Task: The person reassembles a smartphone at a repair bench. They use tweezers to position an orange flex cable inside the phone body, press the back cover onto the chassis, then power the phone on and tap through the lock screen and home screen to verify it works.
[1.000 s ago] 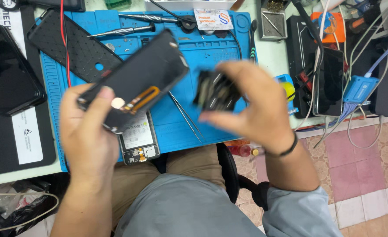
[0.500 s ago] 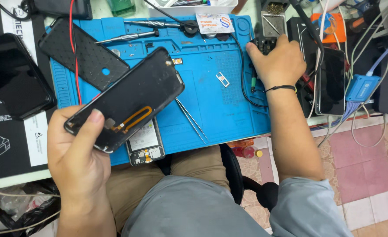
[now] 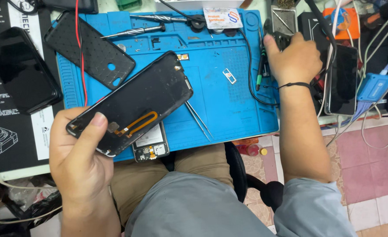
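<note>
A: Black and glossy, the phone screen panel lies across the left hand, inner side up. The fingers curl under its lower edge and the thumb presses down on top, just beside the orange ribbon cable, so the grip is closed on the panel. It looks held that way to keep the cable and contacts facing the person.

B: And the other hand?

A: The right hand reaches past the far right edge of the blue mat. Its fingers bend around a small dark object by the metal tray; what it is and how firmly it is gripped cannot be told.

B: What lies under the panel?

A: The open phone body rests on the mat's near edge, just below the left thumb, with the tweezers lying beside it, toward the right hand. A small metal frame sits on the mat between the two hands, probably set aside where it won't get lost.

B: Any labels?

A: A white rectangular card with red and blue marks sits at the mat's far edge, left of the right fingertips. A black sheet with white line drawings lies beyond the left knuckles, and a dotted black phone case sits above the left hand.
</note>
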The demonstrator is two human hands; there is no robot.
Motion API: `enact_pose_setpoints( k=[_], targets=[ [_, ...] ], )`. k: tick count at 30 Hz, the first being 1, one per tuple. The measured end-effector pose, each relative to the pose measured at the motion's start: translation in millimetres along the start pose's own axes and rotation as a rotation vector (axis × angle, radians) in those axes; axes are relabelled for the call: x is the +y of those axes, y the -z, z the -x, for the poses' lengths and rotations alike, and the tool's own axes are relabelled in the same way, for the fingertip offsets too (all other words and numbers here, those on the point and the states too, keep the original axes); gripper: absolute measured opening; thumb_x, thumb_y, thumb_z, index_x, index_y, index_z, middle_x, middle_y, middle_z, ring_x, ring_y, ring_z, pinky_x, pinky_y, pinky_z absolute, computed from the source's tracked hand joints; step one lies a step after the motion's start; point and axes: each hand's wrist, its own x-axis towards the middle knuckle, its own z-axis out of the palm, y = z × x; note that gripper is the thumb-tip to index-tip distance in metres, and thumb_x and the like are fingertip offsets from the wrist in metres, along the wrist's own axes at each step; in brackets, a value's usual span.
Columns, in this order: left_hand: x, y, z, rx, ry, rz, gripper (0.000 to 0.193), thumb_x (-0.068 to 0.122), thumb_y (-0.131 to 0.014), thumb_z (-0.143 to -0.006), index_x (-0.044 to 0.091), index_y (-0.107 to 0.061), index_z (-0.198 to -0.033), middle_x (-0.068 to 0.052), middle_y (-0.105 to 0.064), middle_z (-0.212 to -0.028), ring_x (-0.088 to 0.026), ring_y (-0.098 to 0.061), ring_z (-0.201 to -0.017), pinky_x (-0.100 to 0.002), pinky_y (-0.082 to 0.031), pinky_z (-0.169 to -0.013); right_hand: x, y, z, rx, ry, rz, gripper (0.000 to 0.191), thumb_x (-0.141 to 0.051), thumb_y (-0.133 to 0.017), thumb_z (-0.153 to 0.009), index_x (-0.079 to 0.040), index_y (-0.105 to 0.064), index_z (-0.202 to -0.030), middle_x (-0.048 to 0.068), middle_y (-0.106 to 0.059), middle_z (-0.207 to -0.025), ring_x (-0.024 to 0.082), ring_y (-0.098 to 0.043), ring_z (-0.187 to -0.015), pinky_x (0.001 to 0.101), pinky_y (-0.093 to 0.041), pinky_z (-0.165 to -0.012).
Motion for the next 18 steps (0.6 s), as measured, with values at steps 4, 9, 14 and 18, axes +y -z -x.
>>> enact_pose_setpoints(
  k=[4,9,14,18],
  targets=[
    [-2,-5,-4,0.009,0.062,0.020,0.010,-0.001,-0.064,-0.104,-0.001,-0.059,-0.113,-0.012,-0.070,-0.099,-0.017,-0.069,-0.086,-0.032,-0.059,-0.080,3,-5,-1,-0.040,0.016,-0.003,0.073,-0.074,-0.070,-0.092,-0.002,-0.071,-0.106,0.027,-0.066,-0.096,0.049,-0.065,-0.089,0.0603,-0.051,-0.071],
    [-3,-3,-8,-0.052,0.086,-0.011,0.010,0.002,-0.066,-0.104,-0.001,-0.060,-0.112,-0.011,-0.070,-0.098,-0.016,-0.068,-0.087,-0.031,-0.058,-0.082,-7,31,22,0.064,0.206,-0.064,0.063,-0.059,-0.076,-0.096,0.001,-0.070,-0.114,0.026,-0.066,-0.101,0.047,-0.065,-0.095,0.0580,-0.052,-0.075],
    [-9,4,-30,-0.158,0.220,-0.075,0.015,0.009,-0.071,-0.097,0.001,-0.064,-0.107,-0.008,-0.069,-0.091,-0.015,-0.068,-0.081,-0.032,-0.057,-0.074,-43,103,67,-0.119,0.627,-0.740,0.038,-0.018,-0.077,-0.103,0.001,-0.064,-0.134,0.016,-0.065,-0.115,0.026,-0.068,-0.098,0.0368,-0.055,-0.088],
    [-15,-1,-41,-0.312,0.278,-0.117,0.017,0.011,-0.072,-0.098,0.000,-0.066,-0.110,-0.005,-0.070,-0.096,-0.012,-0.065,-0.087,-0.029,-0.054,-0.077,-85,130,86,-0.456,0.785,-1.039,0.046,-0.014,-0.072,-0.096,0.000,-0.060,-0.139,0.012,-0.067,-0.119,0.018,-0.067,-0.097,0.0288,-0.055,-0.088]
  ],
)
